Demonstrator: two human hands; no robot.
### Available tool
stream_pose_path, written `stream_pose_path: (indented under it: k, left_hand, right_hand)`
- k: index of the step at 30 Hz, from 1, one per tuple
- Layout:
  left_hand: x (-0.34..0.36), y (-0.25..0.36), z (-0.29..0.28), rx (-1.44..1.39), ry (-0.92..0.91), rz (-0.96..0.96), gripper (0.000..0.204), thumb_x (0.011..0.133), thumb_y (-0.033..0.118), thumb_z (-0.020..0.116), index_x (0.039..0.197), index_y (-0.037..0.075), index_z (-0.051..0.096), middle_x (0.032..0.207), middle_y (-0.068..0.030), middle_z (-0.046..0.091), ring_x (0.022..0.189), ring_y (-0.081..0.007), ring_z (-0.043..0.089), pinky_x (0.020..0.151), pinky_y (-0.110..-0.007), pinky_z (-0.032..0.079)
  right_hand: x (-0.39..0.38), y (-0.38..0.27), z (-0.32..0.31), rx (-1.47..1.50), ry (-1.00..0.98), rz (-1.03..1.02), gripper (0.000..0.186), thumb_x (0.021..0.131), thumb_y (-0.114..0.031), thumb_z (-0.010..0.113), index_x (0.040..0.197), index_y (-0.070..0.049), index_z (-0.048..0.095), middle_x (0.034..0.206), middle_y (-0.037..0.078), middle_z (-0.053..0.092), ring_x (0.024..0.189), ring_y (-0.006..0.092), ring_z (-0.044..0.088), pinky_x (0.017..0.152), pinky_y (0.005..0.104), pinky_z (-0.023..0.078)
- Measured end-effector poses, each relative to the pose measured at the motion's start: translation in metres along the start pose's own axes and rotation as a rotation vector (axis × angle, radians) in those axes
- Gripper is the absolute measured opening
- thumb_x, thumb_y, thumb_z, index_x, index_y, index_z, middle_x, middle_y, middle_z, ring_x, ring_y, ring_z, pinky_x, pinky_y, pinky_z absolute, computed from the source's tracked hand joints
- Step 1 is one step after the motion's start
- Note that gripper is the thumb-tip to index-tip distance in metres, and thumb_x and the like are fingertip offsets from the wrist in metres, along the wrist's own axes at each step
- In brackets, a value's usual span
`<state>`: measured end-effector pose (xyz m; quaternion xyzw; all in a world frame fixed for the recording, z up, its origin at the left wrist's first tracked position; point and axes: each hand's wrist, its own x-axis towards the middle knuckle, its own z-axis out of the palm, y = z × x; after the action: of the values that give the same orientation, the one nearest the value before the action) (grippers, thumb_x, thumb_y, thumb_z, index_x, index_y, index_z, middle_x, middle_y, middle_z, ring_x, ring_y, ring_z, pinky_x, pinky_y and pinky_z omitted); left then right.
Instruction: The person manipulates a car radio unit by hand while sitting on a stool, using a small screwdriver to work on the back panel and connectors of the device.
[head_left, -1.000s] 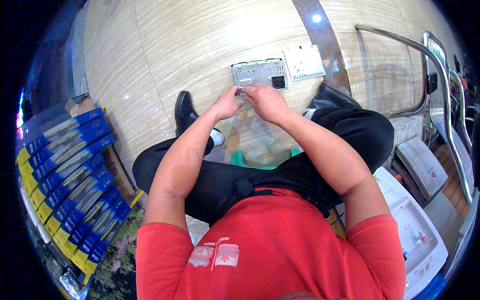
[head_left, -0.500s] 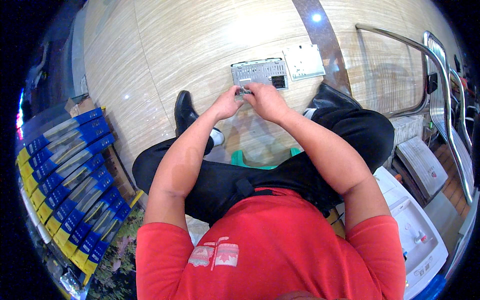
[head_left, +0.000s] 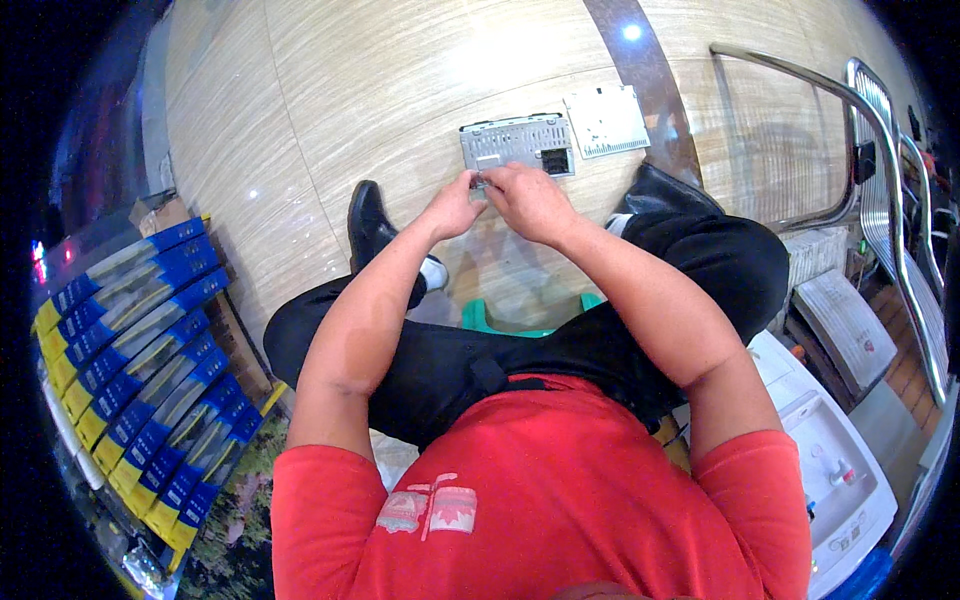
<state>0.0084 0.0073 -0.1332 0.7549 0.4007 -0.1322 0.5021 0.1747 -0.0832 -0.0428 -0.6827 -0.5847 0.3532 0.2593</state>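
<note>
A flat grey metal-cased unit (head_left: pixel 515 143) with rows of slots and a black square patch lies on the floor ahead of me; it looks like a car stereo. Right at its near left edge, my left hand (head_left: pixel 455 207) and my right hand (head_left: pixel 530 202) meet, fingers pinched together around a small greyish piece mostly hidden by the fingertips. What this piece is, and whether it is attached to the unit, I cannot tell. Beside the unit, to the right, lies a pale metal cover plate (head_left: pixel 608 122) with holes and a slotted edge.
My black shoes (head_left: pixel 370 228) flank the work spot, and a green stool (head_left: pixel 508 325) shows between my legs. Blue and yellow packages (head_left: pixel 150 370) stand stacked at left. A chrome-framed bench (head_left: pixel 885 170) and a white basin-like tray (head_left: pixel 830 470) are at right.
Both hands stay in the same spot, with the right fingers shifted slightly up and left over the small piece. Less of that piece shows now.
</note>
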Motion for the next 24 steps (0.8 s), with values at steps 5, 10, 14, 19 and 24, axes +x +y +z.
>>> stream_pose_path:
  k: [5, 10, 14, 19, 24]
  left_hand:
    - [0.001, -0.0003, 0.0001, -0.008, -0.007, -0.007, 0.057, 0.088, 0.021, 0.067, 0.137, 0.0, 0.045, 0.131, -0.0246, 0.059, 0.124, -0.0375, 0.056, 0.104, -0.042, 0.044]
    - [0.0019, -0.0008, 0.0018, -0.029, 0.016, 0.002, 0.057, 0.088, 0.023, 0.069, 0.136, 0.001, 0.046, 0.13, -0.0242, 0.059, 0.123, -0.0374, 0.057, 0.103, -0.041, 0.045]
    - [0.0024, -0.0048, 0.0028, -0.019, 0.019, 0.003, 0.056, 0.089, 0.024, 0.068, 0.136, 0.002, 0.047, 0.13, -0.0237, 0.06, 0.122, -0.0378, 0.057, 0.103, -0.042, 0.046]
    - [0.0007, -0.0017, 0.0004, 0.002, 0.007, -0.005, 0.056, 0.089, 0.024, 0.068, 0.136, 0.002, 0.046, 0.13, -0.0236, 0.06, 0.122, -0.038, 0.057, 0.102, -0.042, 0.046]
    - [-0.0015, 0.0025, -0.0031, -0.022, 0.003, -0.011, 0.055, 0.089, 0.023, 0.068, 0.135, 0.002, 0.048, 0.13, -0.0232, 0.06, 0.122, -0.037, 0.057, 0.103, -0.042, 0.045]
  right_hand:
    - [-0.0007, 0.0027, 0.0024, 0.012, 0.015, -0.006, 0.025, 0.091, -0.017, 0.059, 0.111, -0.005, 0.068, 0.095, 0.021, 0.066, 0.091, 0.0405, 0.064, 0.082, 0.0493, 0.051]
    - [-0.0004, 0.0067, 0.005, 0.016, 0.019, -0.028, 0.025, 0.09, -0.016, 0.06, 0.111, -0.006, 0.068, 0.094, 0.021, 0.066, 0.09, 0.0404, 0.064, 0.081, 0.0489, 0.051]
    - [-0.0007, 0.0049, 0.0043, 0.014, 0.013, -0.025, 0.025, 0.09, -0.016, 0.06, 0.112, -0.006, 0.069, 0.094, 0.02, 0.066, 0.09, 0.0403, 0.064, 0.081, 0.0486, 0.051]
    - [-0.002, 0.0067, 0.0041, -0.019, -0.031, -0.032, 0.027, 0.09, -0.015, 0.06, 0.115, -0.008, 0.069, 0.096, 0.019, 0.064, 0.091, 0.0397, 0.063, 0.08, 0.048, 0.051]
    - [-0.0027, 0.0072, 0.0049, -0.036, -0.044, -0.048, 0.027, 0.091, -0.016, 0.06, 0.115, -0.01, 0.069, 0.097, 0.019, 0.064, 0.091, 0.0389, 0.063, 0.08, 0.0474, 0.051]
